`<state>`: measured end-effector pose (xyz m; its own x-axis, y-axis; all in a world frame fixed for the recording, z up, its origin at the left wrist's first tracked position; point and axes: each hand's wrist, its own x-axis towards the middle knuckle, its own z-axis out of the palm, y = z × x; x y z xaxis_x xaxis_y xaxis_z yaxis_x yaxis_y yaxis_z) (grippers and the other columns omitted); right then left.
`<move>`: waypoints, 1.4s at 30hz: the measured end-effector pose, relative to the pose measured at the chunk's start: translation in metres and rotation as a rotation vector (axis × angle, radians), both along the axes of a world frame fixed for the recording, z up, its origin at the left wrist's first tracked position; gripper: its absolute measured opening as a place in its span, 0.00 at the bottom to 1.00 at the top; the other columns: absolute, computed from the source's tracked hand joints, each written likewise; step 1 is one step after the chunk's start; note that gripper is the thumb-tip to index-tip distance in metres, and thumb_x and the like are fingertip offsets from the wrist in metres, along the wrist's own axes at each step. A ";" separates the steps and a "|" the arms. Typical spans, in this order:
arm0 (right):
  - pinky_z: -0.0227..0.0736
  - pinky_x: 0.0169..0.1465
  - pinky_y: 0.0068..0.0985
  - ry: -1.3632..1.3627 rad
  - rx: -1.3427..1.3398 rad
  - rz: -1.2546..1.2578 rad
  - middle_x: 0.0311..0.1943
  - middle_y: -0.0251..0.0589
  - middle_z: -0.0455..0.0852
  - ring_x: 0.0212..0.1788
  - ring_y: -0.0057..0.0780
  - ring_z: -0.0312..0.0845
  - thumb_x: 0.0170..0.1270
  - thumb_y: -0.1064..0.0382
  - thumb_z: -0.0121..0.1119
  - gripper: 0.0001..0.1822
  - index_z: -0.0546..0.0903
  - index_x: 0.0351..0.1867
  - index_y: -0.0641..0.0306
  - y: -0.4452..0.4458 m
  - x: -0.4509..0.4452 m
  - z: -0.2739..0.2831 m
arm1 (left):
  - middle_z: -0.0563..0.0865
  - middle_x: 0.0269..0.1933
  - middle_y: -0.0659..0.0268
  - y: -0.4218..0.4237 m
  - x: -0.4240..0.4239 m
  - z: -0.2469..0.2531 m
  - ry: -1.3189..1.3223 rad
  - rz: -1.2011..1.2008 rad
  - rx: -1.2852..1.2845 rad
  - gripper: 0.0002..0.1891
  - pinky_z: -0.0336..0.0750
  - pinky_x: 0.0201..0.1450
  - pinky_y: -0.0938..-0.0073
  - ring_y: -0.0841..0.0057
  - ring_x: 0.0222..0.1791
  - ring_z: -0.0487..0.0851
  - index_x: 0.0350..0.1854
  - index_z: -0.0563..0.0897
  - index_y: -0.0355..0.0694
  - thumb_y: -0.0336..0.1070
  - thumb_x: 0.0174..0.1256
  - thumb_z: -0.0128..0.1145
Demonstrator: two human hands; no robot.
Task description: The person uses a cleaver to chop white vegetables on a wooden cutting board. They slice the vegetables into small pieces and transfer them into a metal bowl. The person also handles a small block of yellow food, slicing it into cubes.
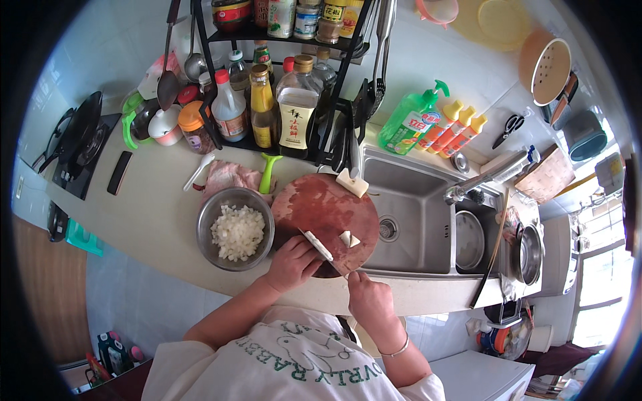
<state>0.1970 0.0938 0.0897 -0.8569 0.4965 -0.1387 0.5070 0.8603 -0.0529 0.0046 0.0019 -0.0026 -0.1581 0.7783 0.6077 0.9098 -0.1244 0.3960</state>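
My right hand (369, 299) is closed around the handle of a kitchen knife (339, 268), whose blade lies over the near part of a round wooden cutting board (321, 200). A strip of white vegetable (319, 245) lies along the blade. My left hand (296, 264) is at the board's near left edge, fingers bent at the blade and the strip; what its fingertips touch is hidden. Small white pieces (349, 239) lie right of the blade, and a larger white block (352, 183) rests at the board's far right edge. Left of the board, a metal bowl (202, 235) holds diced white vegetable.
A green peeler (268, 173) lies on a pinkish cloth (225, 175) behind the bowl, beside a white spoon (199, 171). A steel sink (416, 220) adjoins the board on the right. Behind stands a black rack (271, 150) with bottles. A phone (120, 173) lies farther left.
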 end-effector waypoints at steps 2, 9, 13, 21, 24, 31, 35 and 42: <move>0.77 0.27 0.32 0.052 -0.018 -0.001 0.26 0.38 0.81 0.23 0.37 0.83 0.61 0.66 0.59 0.06 0.73 0.32 0.59 0.002 0.002 0.002 | 0.84 0.45 0.62 -0.004 0.003 0.003 -0.077 0.006 -0.016 0.12 0.76 0.58 0.60 0.59 0.50 0.80 0.41 0.86 0.41 0.34 0.54 0.67; 0.77 0.27 0.32 -0.005 -0.012 0.033 0.26 0.37 0.80 0.22 0.37 0.82 0.58 0.67 0.60 0.06 0.73 0.32 0.59 -0.007 0.017 0.016 | 0.84 0.45 0.62 -0.008 0.002 0.003 -0.047 0.010 0.026 0.11 0.76 0.59 0.58 0.59 0.50 0.80 0.41 0.86 0.40 0.33 0.54 0.67; 0.76 0.26 0.32 -0.056 0.011 0.026 0.26 0.37 0.81 0.22 0.36 0.82 0.56 0.68 0.59 0.06 0.74 0.33 0.59 -0.011 0.012 0.014 | 0.85 0.43 0.63 -0.006 0.001 0.001 -0.016 -0.012 0.018 0.10 0.76 0.59 0.59 0.60 0.50 0.80 0.39 0.86 0.40 0.33 0.54 0.67; 0.77 0.27 0.33 0.059 -0.028 0.011 0.28 0.39 0.83 0.24 0.37 0.84 0.64 0.61 0.60 0.08 0.74 0.34 0.59 0.004 -0.001 0.004 | 0.84 0.46 0.62 -0.009 0.002 0.002 -0.141 -0.020 -0.031 0.12 0.77 0.55 0.60 0.59 0.50 0.79 0.42 0.85 0.40 0.31 0.53 0.67; 0.77 0.27 0.34 0.042 -0.048 0.020 0.28 0.38 0.83 0.24 0.37 0.84 0.65 0.60 0.60 0.08 0.74 0.34 0.59 0.001 0.005 0.014 | 0.82 0.47 0.62 -0.012 0.003 -0.002 -0.163 0.006 -0.012 0.14 0.77 0.55 0.60 0.58 0.51 0.78 0.44 0.84 0.41 0.31 0.53 0.67; 0.77 0.26 0.33 -0.064 -0.021 0.030 0.27 0.37 0.82 0.22 0.36 0.83 0.61 0.65 0.60 0.05 0.74 0.33 0.58 -0.012 0.010 0.014 | 0.83 0.46 0.63 -0.015 0.003 0.001 -0.098 0.023 0.019 0.13 0.76 0.56 0.60 0.58 0.51 0.78 0.42 0.85 0.43 0.31 0.53 0.66; 0.77 0.26 0.33 -0.062 -0.009 0.030 0.28 0.37 0.83 0.23 0.36 0.84 0.59 0.67 0.59 0.05 0.74 0.34 0.59 -0.009 -0.001 0.006 | 0.83 0.45 0.64 -0.012 0.004 0.004 -0.082 0.027 0.015 0.11 0.77 0.55 0.62 0.59 0.50 0.78 0.40 0.85 0.42 0.30 0.52 0.66; 0.78 0.28 0.35 0.101 -0.071 0.025 0.28 0.39 0.83 0.26 0.39 0.84 0.63 0.62 0.61 0.08 0.73 0.35 0.60 0.007 -0.005 0.009 | 0.83 0.45 0.63 -0.019 0.004 -0.004 -0.156 0.030 0.002 0.12 0.78 0.51 0.63 0.59 0.49 0.78 0.42 0.85 0.41 0.29 0.53 0.66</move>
